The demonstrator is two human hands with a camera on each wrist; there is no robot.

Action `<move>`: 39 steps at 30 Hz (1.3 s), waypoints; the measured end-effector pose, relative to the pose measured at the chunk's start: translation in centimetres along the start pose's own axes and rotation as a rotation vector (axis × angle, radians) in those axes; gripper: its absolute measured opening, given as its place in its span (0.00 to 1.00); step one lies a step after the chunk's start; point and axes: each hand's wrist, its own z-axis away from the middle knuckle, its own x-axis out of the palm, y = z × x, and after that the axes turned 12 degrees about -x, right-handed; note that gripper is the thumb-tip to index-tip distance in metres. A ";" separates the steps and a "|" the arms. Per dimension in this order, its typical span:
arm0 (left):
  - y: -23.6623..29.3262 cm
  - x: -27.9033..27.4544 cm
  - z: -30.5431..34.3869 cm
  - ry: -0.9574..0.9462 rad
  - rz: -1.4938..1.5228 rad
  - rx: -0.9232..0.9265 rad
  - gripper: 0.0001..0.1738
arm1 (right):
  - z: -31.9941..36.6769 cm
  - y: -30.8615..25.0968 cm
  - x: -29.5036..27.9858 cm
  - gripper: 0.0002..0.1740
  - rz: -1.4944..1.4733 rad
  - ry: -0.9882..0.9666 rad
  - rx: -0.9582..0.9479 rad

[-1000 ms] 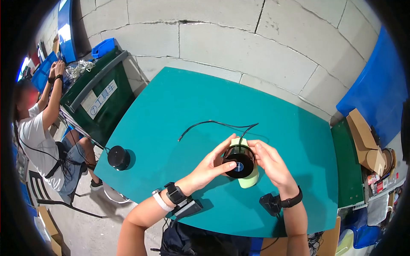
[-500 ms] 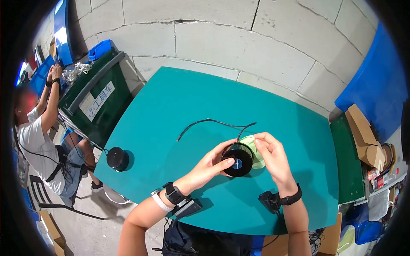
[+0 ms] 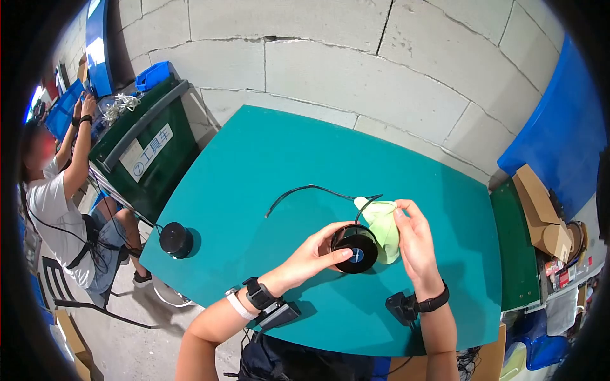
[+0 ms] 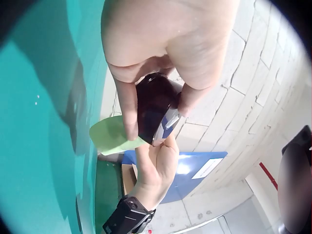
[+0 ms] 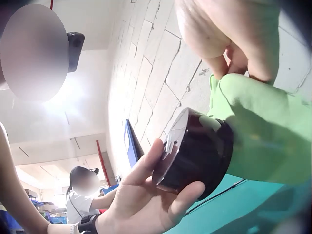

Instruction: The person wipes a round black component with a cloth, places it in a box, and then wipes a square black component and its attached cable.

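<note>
A glossy black round device with a blue-and-white label on its face is gripped by my left hand, thumb on the face and fingers round the side. Beside it my right hand pinches a light green cloth by its upper edge. In the right wrist view the cloth hangs from the fingertips against the back of the device. A black cable runs from behind the device over the green table.
A second black round device stands at the table's left edge. A dark green tool cart and a seated person are at the left. An open cardboard box stands at the right, and a block wall rises behind the table.
The green cloth was behind and beneath the device; it is now lifted and spread at its right side. My right hand has moved slightly to the right with it.
</note>
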 end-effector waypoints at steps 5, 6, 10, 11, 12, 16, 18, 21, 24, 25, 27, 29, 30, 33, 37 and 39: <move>-0.1 0.0 0.0 0.020 0.051 0.008 0.34 | 0.2 -0.6 0.8 0.11 0.173 -0.398 -0.055; -0.1 0.1 0.0 0.020 0.052 0.006 0.34 | 0.1 -0.3 0.6 0.11 0.172 -0.396 -0.053; 0.0 0.1 0.1 0.034 0.046 0.023 0.33 | 0.2 0.1 0.6 0.13 0.257 -0.316 -0.094; 0.0 0.2 0.0 0.040 0.055 0.026 0.33 | 0.3 -0.1 0.6 0.12 0.303 -0.359 -0.117; -0.1 0.1 -0.1 0.036 0.054 0.023 0.33 | 0.2 -0.2 0.5 0.12 0.349 -0.403 -0.139; -0.6 0.0 -0.2 0.048 0.017 0.065 0.32 | 0.0 -0.1 0.4 0.09 0.601 -0.298 -0.369; -0.6 0.0 -0.3 0.041 0.020 0.070 0.32 | -0.3 -0.1 -0.2 0.07 0.672 -0.141 -0.402; -0.6 0.0 -0.5 0.048 -0.031 0.142 0.31 | -0.2 0.1 -0.1 0.08 0.425 -0.107 -0.222; -0.4 0.1 -0.2 0.057 0.004 0.108 0.31 | 0.0 0.1 0.2 0.09 0.248 -0.092 -0.114; -0.3 0.0 -0.2 0.065 -0.001 0.078 0.31 | 0.0 0.1 0.3 0.09 0.231 -0.103 -0.106; -0.3 0.0 -0.2 0.073 -0.007 0.050 0.31 | -0.2 0.6 0.0 0.08 0.317 -0.123 -0.204; -0.4 0.0 -0.1 0.068 -0.002 0.051 0.31 | -0.4 0.6 -0.3 0.08 0.400 -0.139 -0.301; -0.5 0.0 -0.1 0.068 -0.004 0.049 0.31 | -0.4 0.4 -0.5 0.08 0.516 -0.137 -0.358; -0.4 -0.2 -0.4 0.054 -0.013 0.094 0.31 | -0.7 0.5 -1.2 0.08 0.571 -0.099 -0.365; -0.2 0.0 -0.1 0.061 -0.012 0.032 0.31 | -0.7 -0.3 -0.8 0.10 0.168 -0.011 -0.072; -0.2 0.0 0.0 0.067 -0.008 0.024 0.31 | -0.6 -1.0 0.1 0.09 0.085 0.037 -0.058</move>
